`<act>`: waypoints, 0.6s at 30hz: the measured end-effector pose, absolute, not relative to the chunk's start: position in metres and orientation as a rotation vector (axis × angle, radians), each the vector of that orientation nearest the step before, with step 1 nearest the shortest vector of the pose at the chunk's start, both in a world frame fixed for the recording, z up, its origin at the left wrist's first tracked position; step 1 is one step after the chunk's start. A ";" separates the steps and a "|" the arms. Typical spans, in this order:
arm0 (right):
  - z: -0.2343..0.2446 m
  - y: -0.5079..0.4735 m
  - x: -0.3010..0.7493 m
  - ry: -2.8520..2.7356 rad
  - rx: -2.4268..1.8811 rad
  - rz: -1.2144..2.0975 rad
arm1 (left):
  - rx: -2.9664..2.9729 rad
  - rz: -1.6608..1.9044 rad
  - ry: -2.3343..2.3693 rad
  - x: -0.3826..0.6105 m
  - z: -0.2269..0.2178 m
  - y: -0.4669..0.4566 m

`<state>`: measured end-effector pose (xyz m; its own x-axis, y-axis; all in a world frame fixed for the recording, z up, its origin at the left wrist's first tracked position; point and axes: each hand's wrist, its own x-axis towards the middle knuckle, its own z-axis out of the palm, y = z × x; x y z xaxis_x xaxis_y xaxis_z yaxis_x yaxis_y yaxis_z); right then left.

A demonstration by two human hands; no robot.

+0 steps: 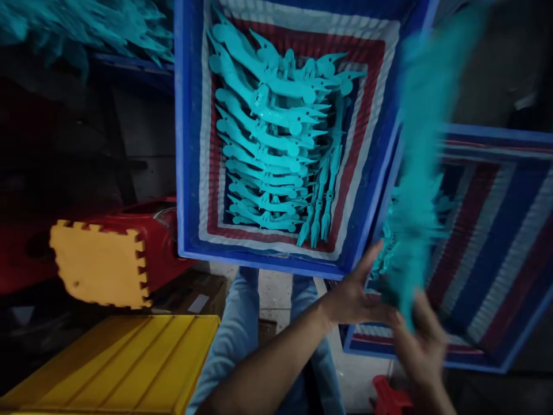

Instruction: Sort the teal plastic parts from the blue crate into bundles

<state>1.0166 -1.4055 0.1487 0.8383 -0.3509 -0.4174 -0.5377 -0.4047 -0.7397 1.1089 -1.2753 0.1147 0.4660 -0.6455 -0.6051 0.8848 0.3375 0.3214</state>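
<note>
A long teal plastic piece [421,144], smeared by motion, stands up on the right side of the view. My right hand [421,346] is closed around its lower end. Close beside that end is my left hand [352,300], thumb raised and apart from the fingers; whether it touches the piece I cannot tell. Left of both hands, a blue crate [276,264] with a striped red, white and blue lining holds stacked teal curved plastic parts [276,150]. Several slimmer teal parts [322,202] lie along its right side.
A second lined crate [475,360] at the right holds some teal parts. More teal pieces [86,29] are heaped at upper left. A yellow ribbed plastic surface [116,363], an orange foam mat [101,265] on something red, and a red object [389,397] lie lower down.
</note>
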 end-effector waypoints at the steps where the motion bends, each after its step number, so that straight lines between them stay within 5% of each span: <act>1: 0.136 -1.392 1.021 0.518 -2.009 0.333 | 0.769 -0.968 0.524 1.113 0.113 -1.265; 6: 0.002 -1.322 1.062 0.026 -1.723 0.847 | 1.202 -0.549 1.214 1.120 0.068 -1.170; 12: -0.198 -1.254 1.105 -0.132 -2.595 1.112 | 1.371 -0.353 1.275 1.101 0.024 -1.083; 18: -0.262 -1.236 1.115 -0.413 -2.663 1.295 | 1.442 -0.431 1.266 1.086 0.014 -1.071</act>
<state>1.1152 -1.2357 -0.2623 0.5889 0.3100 -0.7464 0.1787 -0.9506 -0.2538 1.0863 -1.0714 0.0136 0.3596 0.4517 -0.8165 0.8559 0.1888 0.4815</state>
